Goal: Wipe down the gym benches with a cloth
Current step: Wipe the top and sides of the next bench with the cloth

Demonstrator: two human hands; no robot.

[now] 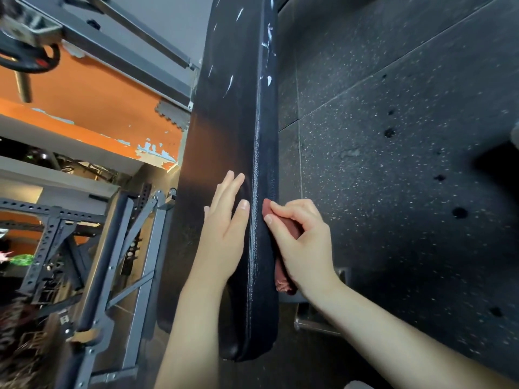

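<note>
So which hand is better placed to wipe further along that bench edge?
Probably the right. The right hand grips the red cloth against the side edge of the bench pad, ready to slide along it. The left hand lies flat on the pad's top and holds nothing.

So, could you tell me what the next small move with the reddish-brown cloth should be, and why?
Probably slide the right hand, gripping the reddish-brown cloth, farther up the side edge of the long black padded bench. The cloth sits near the bench's near end, most of that edge stretches beyond it with white marks, and the left hand lies flat on top.
</note>
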